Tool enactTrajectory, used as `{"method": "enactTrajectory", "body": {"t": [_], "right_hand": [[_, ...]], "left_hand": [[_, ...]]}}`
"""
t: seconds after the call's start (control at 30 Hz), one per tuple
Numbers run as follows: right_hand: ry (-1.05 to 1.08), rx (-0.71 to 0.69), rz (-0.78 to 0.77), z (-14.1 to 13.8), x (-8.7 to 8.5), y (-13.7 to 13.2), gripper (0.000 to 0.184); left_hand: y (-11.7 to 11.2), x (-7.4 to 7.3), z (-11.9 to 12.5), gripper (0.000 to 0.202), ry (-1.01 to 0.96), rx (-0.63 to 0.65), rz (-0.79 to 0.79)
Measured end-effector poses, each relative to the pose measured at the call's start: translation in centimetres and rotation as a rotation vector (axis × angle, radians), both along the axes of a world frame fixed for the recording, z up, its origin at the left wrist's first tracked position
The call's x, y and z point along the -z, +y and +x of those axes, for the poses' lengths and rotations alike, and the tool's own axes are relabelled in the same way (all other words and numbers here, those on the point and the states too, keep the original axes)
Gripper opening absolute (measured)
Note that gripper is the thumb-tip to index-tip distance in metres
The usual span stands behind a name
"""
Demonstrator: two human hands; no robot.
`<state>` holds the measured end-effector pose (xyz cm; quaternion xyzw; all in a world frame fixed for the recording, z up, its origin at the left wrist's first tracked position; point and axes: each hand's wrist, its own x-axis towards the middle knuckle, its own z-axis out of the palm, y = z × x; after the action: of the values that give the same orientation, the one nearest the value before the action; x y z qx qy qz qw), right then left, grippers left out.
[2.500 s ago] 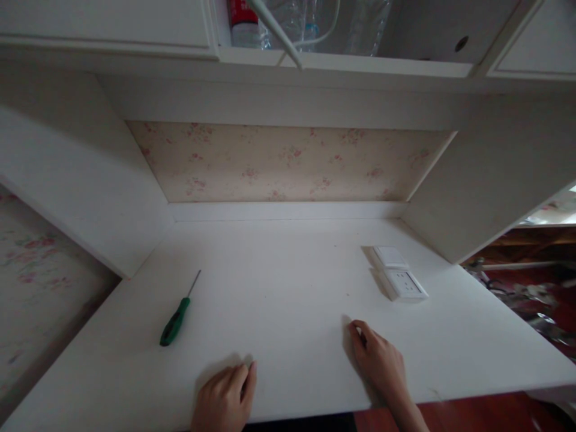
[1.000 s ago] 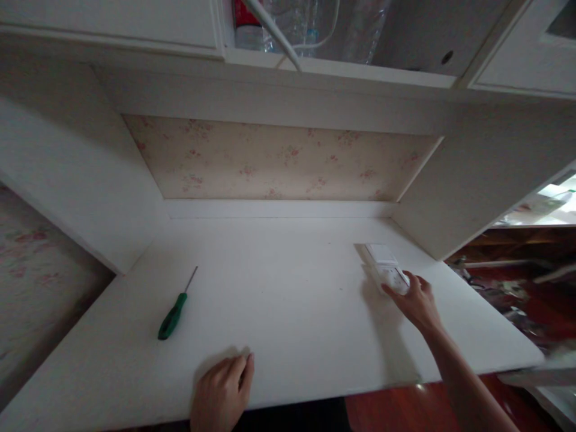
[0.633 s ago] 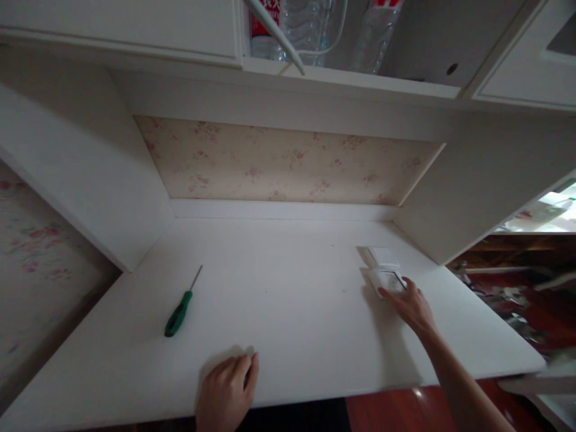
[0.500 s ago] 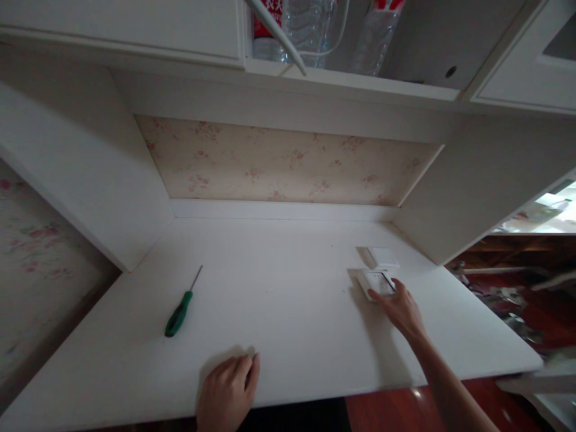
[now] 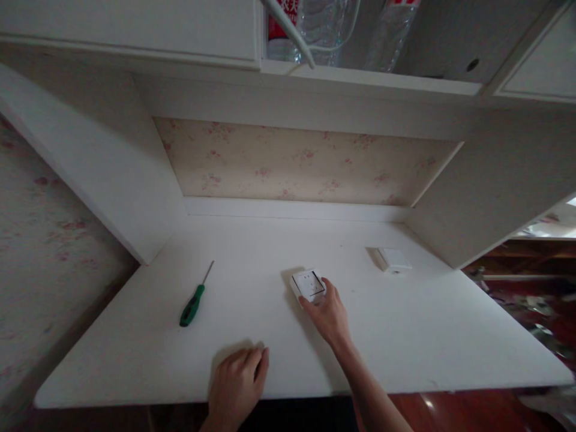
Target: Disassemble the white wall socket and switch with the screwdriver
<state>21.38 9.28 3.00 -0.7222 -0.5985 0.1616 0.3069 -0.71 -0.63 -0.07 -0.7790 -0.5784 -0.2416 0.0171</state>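
A white wall socket (image 5: 308,284) with pin holes and a dark line round its face is gripped at its sides by my right hand (image 5: 330,312), thumb on the left, fingers on the right. It is at mid-table, face up; whether it touches the surface I cannot tell. My left hand (image 5: 238,381) rests by the front edge, its fingers curled in and nothing seen in them. Up and to the left of that hand lies a green-handled screwdriver (image 5: 192,305), shaft pointing away from me. A second white box-like piece (image 5: 395,259) sits farther right.
The white tabletop (image 5: 270,240) has side panels (image 5: 486,180) left and right. Above it hangs a cabinet with plastic bottles (image 5: 321,27) on an open shelf. A white cable (image 5: 292,33) dangles over the shelf edge.
My right hand has carried the socket leftward from beside the other white piece to the middle of the table. My left hand stays curled near the front edge. The view has shifted slightly.
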Motion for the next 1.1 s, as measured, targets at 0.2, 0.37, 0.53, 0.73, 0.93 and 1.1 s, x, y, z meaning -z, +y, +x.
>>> {"method": "enactTrajectory", "body": {"t": [0.2,0.37,0.53,0.73,0.93,1.1], "right_hand": [[-0.023,-0.017,0.055,-2.4,0.5,-1.3,0.071],[-0.032,-0.061,0.071,-2.5,0.3,-2.3,0.069],[0.053,-0.055,0.063,-1.5,0.1,-2.6,0.067],[0.026,0.015,0.084,1.9,1.3,-1.7,0.068],[-0.120,0.076,0.077,4.9,2.5,-1.1,0.069],[-0.235,0.084,0.118,5.7,3.2,-0.7,0.070]], "left_hand": [[0.2,-0.8,0.1,0.026,-0.035,-0.025,-0.190],[2.0,-2.6,0.7,0.022,-0.206,-0.042,-0.372],[5.4,-3.7,2.0,0.024,-0.447,0.091,-0.419],[9.8,-3.0,3.3,0.059,-0.471,0.202,-0.335],[12.5,-3.7,4.3,0.071,-0.355,0.276,-0.374],[13.6,-5.0,4.8,0.063,-0.288,0.311,-0.443]]}}
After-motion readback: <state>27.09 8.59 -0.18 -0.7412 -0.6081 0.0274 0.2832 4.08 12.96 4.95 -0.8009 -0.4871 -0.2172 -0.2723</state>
